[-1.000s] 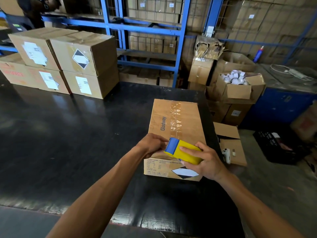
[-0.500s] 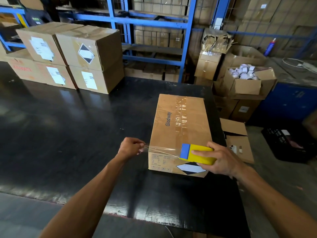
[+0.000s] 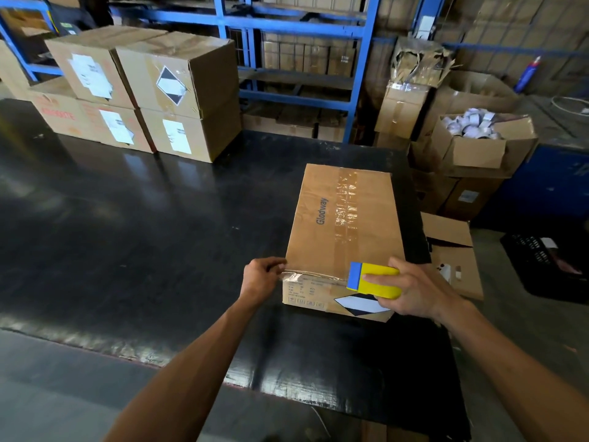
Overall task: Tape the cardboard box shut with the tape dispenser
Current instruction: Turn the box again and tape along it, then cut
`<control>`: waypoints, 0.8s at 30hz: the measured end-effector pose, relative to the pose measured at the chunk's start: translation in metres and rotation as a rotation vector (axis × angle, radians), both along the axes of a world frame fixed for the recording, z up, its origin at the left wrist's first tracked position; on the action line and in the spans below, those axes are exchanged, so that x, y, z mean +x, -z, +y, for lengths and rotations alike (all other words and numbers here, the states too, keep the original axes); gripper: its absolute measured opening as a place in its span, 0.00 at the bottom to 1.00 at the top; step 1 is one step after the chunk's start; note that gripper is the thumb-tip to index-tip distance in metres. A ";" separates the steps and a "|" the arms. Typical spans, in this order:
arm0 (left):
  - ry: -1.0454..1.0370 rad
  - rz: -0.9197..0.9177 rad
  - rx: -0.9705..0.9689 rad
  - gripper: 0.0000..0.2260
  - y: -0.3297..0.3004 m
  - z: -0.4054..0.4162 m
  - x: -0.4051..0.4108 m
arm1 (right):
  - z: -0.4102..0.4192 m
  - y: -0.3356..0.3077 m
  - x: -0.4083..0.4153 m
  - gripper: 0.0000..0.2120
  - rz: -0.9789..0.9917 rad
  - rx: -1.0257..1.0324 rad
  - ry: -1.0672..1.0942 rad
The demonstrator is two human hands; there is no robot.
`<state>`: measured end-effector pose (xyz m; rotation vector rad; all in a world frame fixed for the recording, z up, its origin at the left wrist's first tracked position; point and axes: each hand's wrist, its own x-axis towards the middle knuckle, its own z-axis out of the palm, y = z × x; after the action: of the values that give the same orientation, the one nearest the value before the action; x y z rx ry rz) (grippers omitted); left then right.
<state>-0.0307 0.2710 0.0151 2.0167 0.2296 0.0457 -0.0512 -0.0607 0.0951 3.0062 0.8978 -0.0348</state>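
Observation:
A long cardboard box (image 3: 322, 237) printed "Glodway" lies on the black table (image 3: 134, 237), with clear tape running down the middle of its top. My right hand (image 3: 417, 291) grips the yellow and blue tape dispenser (image 3: 374, 280) at the box's near top edge. A strip of clear tape (image 3: 306, 275) stretches from the dispenser leftwards along that edge. My left hand (image 3: 263, 275) pinches the strip's free end at the box's near left corner. A black and white diamond label (image 3: 360, 306) shows on the near side.
Several stacked labelled cartons (image 3: 140, 90) stand at the table's far left. Blue shelving (image 3: 296, 59) rises behind. Open boxes (image 3: 478, 145), one holding tape rolls, stand on the floor to the right, with a black crate (image 3: 548, 266) beyond.
My left hand pulled a strip of tape out leftwards from the dispenser, and it now lies lower, along the box's near edge. The right hand with the dispenser shifted slightly right.

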 end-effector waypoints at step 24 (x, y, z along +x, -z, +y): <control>-0.208 0.252 -0.232 0.10 0.005 -0.002 0.020 | 0.009 -0.006 0.003 0.25 0.065 -0.054 0.057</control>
<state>-0.0110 0.2691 0.0105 1.7588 0.5786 -0.1011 -0.0484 -0.0520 0.1014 2.9958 0.8024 -0.1553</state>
